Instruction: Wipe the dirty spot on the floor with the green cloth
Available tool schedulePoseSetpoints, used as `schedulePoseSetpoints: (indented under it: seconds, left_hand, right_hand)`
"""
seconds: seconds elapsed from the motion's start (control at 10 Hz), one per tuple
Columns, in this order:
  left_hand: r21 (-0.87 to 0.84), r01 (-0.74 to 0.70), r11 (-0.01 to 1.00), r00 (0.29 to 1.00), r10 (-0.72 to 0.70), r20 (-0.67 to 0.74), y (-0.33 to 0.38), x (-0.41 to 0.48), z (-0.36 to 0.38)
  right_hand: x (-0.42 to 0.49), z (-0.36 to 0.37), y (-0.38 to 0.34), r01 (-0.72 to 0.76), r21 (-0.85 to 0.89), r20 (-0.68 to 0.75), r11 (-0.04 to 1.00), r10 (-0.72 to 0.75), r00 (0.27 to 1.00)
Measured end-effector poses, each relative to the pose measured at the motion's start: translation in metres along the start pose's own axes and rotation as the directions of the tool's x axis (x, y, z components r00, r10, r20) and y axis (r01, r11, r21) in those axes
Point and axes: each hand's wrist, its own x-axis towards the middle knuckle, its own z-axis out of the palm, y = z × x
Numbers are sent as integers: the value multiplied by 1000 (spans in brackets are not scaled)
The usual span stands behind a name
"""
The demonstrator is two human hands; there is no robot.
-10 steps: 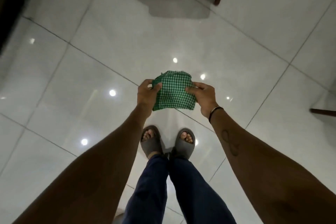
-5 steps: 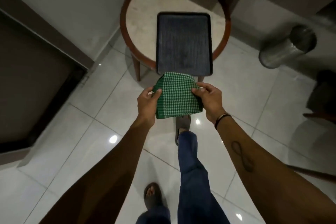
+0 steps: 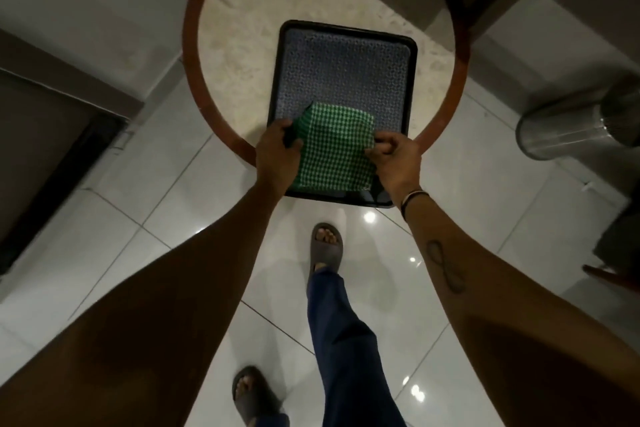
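Holding the cloth point(image 3: 335, 149) at both side edges, I note it folded and lying over the near end of the tray point(image 3: 408, 80), which sits on the round table point(image 3: 242, 28). On the left, my left hand point(image 3: 277, 152) is closed on the cloth's left edge, fingers curled over it. On the right, my right hand point(image 3: 394, 159) pinches the right edge between thumb and fingers. Whether the cloth rests fully on the tray or is held just above it cannot be told from this view. No dirty spot is visible anywhere on the floor point(image 3: 156, 218); the tiles in view look clean and glossy. My judgement: either the wiping is finished and the cloth is being put away, or the spot lies out of view and remains to be wiped. The frame does not settle which. A metal bin point(image 3: 571, 128) stands on the far right.
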Motion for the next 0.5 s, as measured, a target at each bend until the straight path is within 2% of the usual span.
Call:
schedulePoseSetpoints:
  seconds: [0.1, 0.2, 0.3, 0.4, 0.5]
  left_hand:
    - [-9, -16, 1000, 999, 16, 49, 3, -10, -14]
    - [37, -101, 994, 989, 96, 109, 6, -31, -38]
    - [154, -232, 960, 969, 214, 128, 16, -62, -72]
    - [200, -322, 925, 940, 287, 184, 41, -101, -118]
    - [392, -471, 790, 881, 443, 166, 61, -139, -163]
  right_hand:
    - [-9, -6, -5, 2, -150, 14, 989, 0, 1000]
    - [-42, -15, -22, 94, -408, 49, 908, -82, 995]
    - [-90, -19, -54, 326, -594, 250, 735, -216, 944]
    - [-144, -16, -95, 473, -754, 360, 456, -315, 878]
    - [-209, -10, -130, 484, -835, 327, 263, -471, 819]
